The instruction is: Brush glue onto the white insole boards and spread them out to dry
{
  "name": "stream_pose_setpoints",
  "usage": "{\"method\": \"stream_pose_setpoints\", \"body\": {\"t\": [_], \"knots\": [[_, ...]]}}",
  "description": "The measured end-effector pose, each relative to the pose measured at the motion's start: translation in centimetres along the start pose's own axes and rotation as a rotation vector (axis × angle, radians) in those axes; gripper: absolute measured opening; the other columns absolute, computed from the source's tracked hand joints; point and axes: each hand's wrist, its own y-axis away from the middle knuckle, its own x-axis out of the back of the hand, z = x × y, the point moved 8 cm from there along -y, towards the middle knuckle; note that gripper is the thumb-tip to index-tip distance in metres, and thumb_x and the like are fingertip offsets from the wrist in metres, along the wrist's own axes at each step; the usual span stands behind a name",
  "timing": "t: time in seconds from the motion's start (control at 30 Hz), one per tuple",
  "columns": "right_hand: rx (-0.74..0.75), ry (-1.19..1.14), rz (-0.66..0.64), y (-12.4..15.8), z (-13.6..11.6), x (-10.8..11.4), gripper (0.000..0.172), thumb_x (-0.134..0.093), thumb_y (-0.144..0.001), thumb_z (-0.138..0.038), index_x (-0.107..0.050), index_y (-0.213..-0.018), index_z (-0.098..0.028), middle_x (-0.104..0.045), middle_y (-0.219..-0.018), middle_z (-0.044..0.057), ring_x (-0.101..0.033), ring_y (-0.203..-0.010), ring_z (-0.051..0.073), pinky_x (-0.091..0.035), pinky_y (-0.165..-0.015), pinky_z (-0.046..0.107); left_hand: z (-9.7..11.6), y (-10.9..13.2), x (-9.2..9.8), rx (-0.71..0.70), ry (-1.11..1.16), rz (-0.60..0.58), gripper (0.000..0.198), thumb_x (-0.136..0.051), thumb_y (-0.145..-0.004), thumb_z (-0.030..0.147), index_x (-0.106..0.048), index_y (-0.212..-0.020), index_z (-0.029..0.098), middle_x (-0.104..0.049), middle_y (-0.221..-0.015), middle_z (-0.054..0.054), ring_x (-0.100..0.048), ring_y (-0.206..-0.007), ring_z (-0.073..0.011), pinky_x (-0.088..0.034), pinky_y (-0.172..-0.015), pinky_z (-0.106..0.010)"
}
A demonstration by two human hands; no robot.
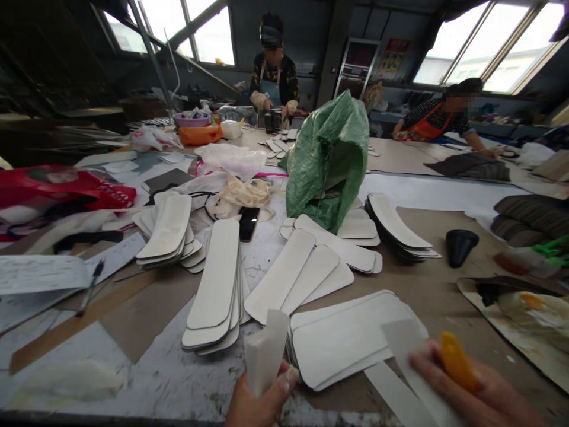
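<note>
Scuffed pale sheeting covers much of your worktable (151, 385), and daylight comes through windows (213, 29) at the back. Your left hand (262, 398) grasps a bundle of white strips (267, 353) between thumb and fingers, upright at the near edge. Your right hand (489, 388) is wrapped around a yellow tool (457, 362); a pale strip (405, 344) meets its fingertips, too blurred to tell whether pinched or only touched. Just beyond, between your hands, lies a stack of white panels (342, 341). Fanned panels (284, 273) rest behind it, with another pile (214, 279) to their left. Farther out stands a green sack (320, 160), a dark phone (249, 224) to its left. Across the table, one co-worker (273, 80) handles a dark object (272, 123); another (438, 121) leans over dark cloth (475, 166) at right.
</note>
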Motion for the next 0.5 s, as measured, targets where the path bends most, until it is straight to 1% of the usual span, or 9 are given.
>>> {"method": "stream_pose_setpoints", "body": {"t": [0.07,0.1,0.13,0.17,0.23,0.3,0.4,0.5], "knots": [[0.172,0.263,-0.246,-0.2,-2.2,-3.0,0.033,-0.049,-0.073,-0.049,-0.052,-0.06,-0.019,-0.054,-0.061,0.0,-0.048,-0.058,0.014,-0.039,-0.057,0.024,0.7,-0.4,0.0,-0.018,-0.08,0.042,0.046,-0.072,-0.043,0.051,-0.06,-0.064,0.012,-0.047,-0.045,0.003,-0.039,-0.044,-0.0108,-0.03,-0.046,-0.024],[0.238,0.337,-0.365,-0.2,-3.1,-4.6,0.032,-0.046,-0.076,-0.046,-0.052,-0.061,-0.019,-0.054,-0.062,0.0,-0.048,-0.059,0.013,-0.038,-0.057,0.023,0.9,-0.6,-0.2,-0.019,-0.111,0.056,0.043,-0.071,-0.044,0.048,-0.06,-0.064,0.011,-0.049,-0.047,0.002,-0.041,-0.047,-0.0122,-0.032,-0.049,-0.025],[0.279,0.383,-0.457,-0.2,-3.8,-6.0,0.03,-0.043,-0.078,-0.043,-0.052,-0.063,-0.018,-0.054,-0.063,-0.001,-0.047,-0.058,0.012,-0.036,-0.055,0.022,1.2,-0.6,-0.3,-0.022,-0.135,0.064,0.041,-0.07,-0.046,0.046,-0.06,-0.062,0.011,-0.05,-0.048,0.001,-0.043,-0.05,-0.0133,-0.033,-0.052,-0.026],[0.301,0.415,-0.52,-0.3,-4.3,-7.1,0.028,-0.043,-0.078,-0.04,-0.053,-0.064,-0.018,-0.054,-0.062,-0.001,-0.045,-0.057,0.011,-0.033,-0.052,0.021,1.4,-0.6,-0.5,-0.024,-0.151,0.066,0.038,-0.069,-0.047,0.045,-0.06,-0.061,0.011,-0.05,-0.048,0.0,-0.043,-0.051,-0.0139,-0.034,-0.053,-0.027],[0.292,0.48,-0.574,-0.8,-4.9,-8.6,0.024,-0.046,-0.076,-0.036,-0.054,-0.065,-0.017,-0.052,-0.059,-0.003,-0.043,-0.053,0.01,-0.028,-0.047,0.02,1.9,-0.5,-0.9,-0.02,-0.165,0.057,0.034,-0.066,-0.049,0.043,-0.059,-0.057,0.011,-0.049,-0.048,0.001,-0.041,-0.051,-0.0131,-0.032,-0.052,-0.026],[0.277,0.557,-0.585,-1.6,-5.3,-9.5,0.021,-0.05,-0.072,-0.035,-0.055,-0.063,-0.017,-0.049,-0.055,-0.004,-0.04,-0.051,0.009,-0.024,-0.045,0.02,2.1,-0.6,-1.2,-0.001,-0.164,0.034,0.031,-0.065,-0.05,0.041,-0.058,-0.056,0.011,-0.047,-0.047,0.002,-0.038,-0.049,-0.0115,-0.028,-0.049,-0.025],[0.303,0.623,-0.617,-2.5,-6.2,-10.4,0.021,-0.054,-0.069,-0.037,-0.057,-0.061,-0.017,-0.047,-0.053,-0.004,-0.038,-0.049,0.008,-0.022,-0.043,0.02,2.1,-1.1,-1.1,0.048,-0.129,-0.013,0.029,-0.066,-0.05,0.038,-0.055,-0.059,0.012,-0.044,-0.047,0.004,-0.035,-0.047,-0.0095,-0.025,-0.046,-0.023],[0.32,0.656,-0.671,-3.2,-7.0,-11.4,0.021,-0.054,-0.067,-0.037,-0.059,-0.062,-0.017,-0.047,-0.052,-0.004,-0.038,-0.047,0.009,-0.023,-0.042,0.02,2.2,-1.7,-0.9,0.086,-0.108,-0.062,0.027,-0.066,-0.05,0.035,-0.051,-0.058,0.014,-0.041,-0.045,0.006,-0.032,-0.043,-0.008,-0.023,-0.043,-0.022]]}}
